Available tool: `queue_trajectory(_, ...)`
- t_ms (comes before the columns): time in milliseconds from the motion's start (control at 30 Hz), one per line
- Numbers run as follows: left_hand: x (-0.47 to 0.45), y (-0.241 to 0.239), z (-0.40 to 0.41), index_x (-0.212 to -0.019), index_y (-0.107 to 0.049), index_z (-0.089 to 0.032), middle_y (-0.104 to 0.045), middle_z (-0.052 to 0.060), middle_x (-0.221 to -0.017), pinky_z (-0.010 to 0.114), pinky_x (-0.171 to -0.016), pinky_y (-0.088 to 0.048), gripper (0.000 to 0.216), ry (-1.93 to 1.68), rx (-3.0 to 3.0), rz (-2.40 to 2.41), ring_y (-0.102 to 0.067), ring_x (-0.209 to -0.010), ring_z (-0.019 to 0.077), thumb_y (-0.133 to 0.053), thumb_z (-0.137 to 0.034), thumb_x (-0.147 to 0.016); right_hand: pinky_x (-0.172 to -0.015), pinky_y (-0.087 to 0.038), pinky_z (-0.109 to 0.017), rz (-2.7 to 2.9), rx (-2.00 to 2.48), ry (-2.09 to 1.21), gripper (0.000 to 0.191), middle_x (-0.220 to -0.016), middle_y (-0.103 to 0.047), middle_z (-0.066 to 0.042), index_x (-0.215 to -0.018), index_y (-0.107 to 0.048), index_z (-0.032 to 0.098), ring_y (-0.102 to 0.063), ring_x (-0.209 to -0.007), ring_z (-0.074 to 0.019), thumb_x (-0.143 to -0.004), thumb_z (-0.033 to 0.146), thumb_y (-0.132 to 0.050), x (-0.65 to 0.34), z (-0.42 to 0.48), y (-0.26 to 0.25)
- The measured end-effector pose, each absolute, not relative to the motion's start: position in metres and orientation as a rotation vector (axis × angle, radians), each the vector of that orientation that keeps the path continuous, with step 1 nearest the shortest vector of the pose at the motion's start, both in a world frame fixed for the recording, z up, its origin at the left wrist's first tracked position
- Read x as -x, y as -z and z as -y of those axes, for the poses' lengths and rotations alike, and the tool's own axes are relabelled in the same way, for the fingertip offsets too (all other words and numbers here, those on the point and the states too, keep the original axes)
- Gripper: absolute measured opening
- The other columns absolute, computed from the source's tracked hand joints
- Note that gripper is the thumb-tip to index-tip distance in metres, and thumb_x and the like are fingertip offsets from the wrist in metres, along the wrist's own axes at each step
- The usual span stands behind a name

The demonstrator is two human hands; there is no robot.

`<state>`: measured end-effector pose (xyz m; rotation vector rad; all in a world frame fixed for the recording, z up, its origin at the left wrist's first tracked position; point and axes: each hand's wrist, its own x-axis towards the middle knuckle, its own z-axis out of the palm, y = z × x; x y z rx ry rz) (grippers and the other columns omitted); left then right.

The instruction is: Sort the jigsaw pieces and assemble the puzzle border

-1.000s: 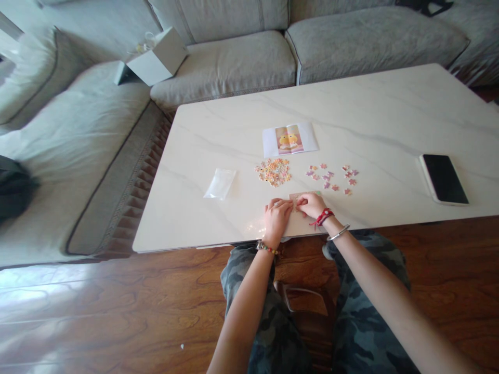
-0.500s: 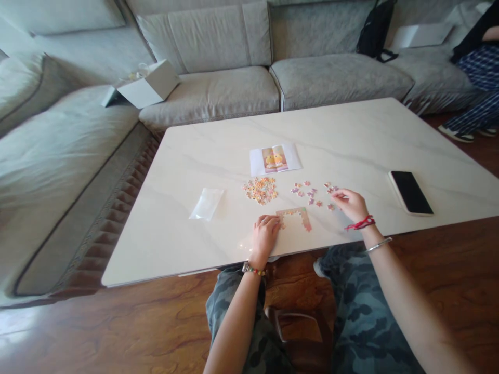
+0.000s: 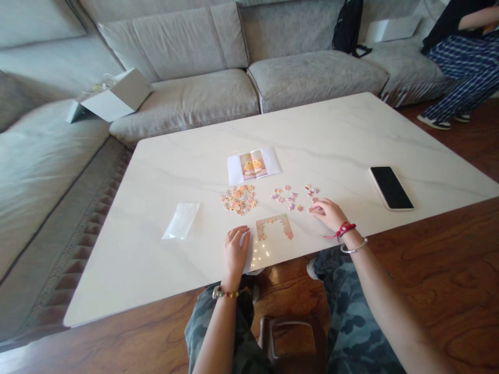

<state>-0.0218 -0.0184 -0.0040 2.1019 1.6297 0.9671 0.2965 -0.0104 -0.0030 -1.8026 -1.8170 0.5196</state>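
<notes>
A partly joined jigsaw frame [image 3: 274, 226] lies near the front edge of the white marble table [image 3: 351, 135]. My left hand [image 3: 235, 251] rests just left of it, fingers curled down on the table, holding nothing I can see. My right hand [image 3: 329, 213] lies right of the frame, its fingertips pinched on a loose pink piece [image 3: 314, 210]. Several scattered pink pieces [image 3: 290, 196] lie behind it. A heap of orange pieces [image 3: 238, 199] sits further left. The reference picture sheet [image 3: 253, 165] lies behind both.
An empty clear plastic bag [image 3: 181, 221] lies at the left, a black phone [image 3: 390, 187] at the right. A grey sofa [image 3: 218, 88] wraps round the table, bearing a white box [image 3: 113, 96] and a black backpack [image 3: 349, 26]. Another person [image 3: 460, 57] sits at the far right.
My right hand left the jigsaw frame, went right to the scattered pieces and closed on one. My left hand slid off the frame to its left. The view swung right.
</notes>
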Motion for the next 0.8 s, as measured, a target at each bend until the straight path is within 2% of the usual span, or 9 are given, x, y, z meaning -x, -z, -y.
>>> queue_trajectory(133,0.024,0.007,0.021,-0.087,-0.061,-0.019,-0.063,0.005,-0.092,0.038,-0.086,-0.044,0.019,-0.945,-2.083,-1.645,-0.056,-0.093,0.019,-0.044,-0.027,-0.084,-0.065,-0.047,-0.027,1.826,1.779,-0.481,0.006,-0.078,-0.056,-0.003,-0.074,-0.059,0.018,-0.056,-0.07,-0.0139,-0.068,0.019,-0.058,-0.3,0.011,0.004)
queue_trajectory(300,0.027,0.01,0.023,-0.087,-0.061,-0.02,-0.063,0.005,-0.092,0.037,-0.086,-0.044,0.019,-0.922,-2.054,-1.653,-0.056,-0.092,0.0187,-0.043,-0.026,-0.084,-0.064,-0.048,-0.028,1.762,1.733,-0.461,0.011,-0.08,-0.06,-0.005,-0.077,-0.057,0.018,-0.057,-0.066,-0.0145,-0.067,0.022,-0.057,-0.305,0.017,0.006)
queue_trajectory(500,0.024,0.007,0.023,-0.089,-0.061,-0.019,-0.062,0.005,-0.094,0.035,-0.086,-0.044,0.019,-0.92,-2.054,-1.614,-0.056,-0.094,0.0176,-0.043,-0.024,-0.084,-0.064,-0.05,-0.03,1.392,1.676,-0.777,0.025,-0.079,-0.064,-0.006,-0.084,-0.057,0.017,-0.06,-0.069,-0.016,-0.065,0.033,-0.061,-0.303,0.022,0.001)
queue_trajectory(667,0.021,0.005,0.023,-0.089,-0.061,-0.019,-0.062,0.005,-0.093,0.035,-0.086,-0.044,0.018,-0.937,-2.058,-1.602,-0.056,-0.093,0.0178,-0.044,-0.023,-0.084,-0.053,-0.049,-0.027,1.212,1.507,-1.107,0.032,-0.076,-0.065,-0.006,-0.084,-0.056,0.016,-0.06,-0.064,-0.0159,-0.062,0.036,-0.065,-0.298,0.023,-0.004)
queue_trajectory(800,0.019,0.004,0.023,-0.09,-0.061,-0.019,-0.062,0.005,-0.094,0.034,-0.086,-0.044,0.019,-0.935,-2.066,-1.575,-0.056,-0.093,0.0175,-0.043,-0.022,-0.084,-0.059,-0.051,-0.029,1.183,1.391,-1.284,0.029,-0.075,-0.063,-0.005,-0.086,-0.06,0.015,-0.06,-0.069,-0.0156,-0.064,0.035,-0.065,-0.29,0.025,-0.007)
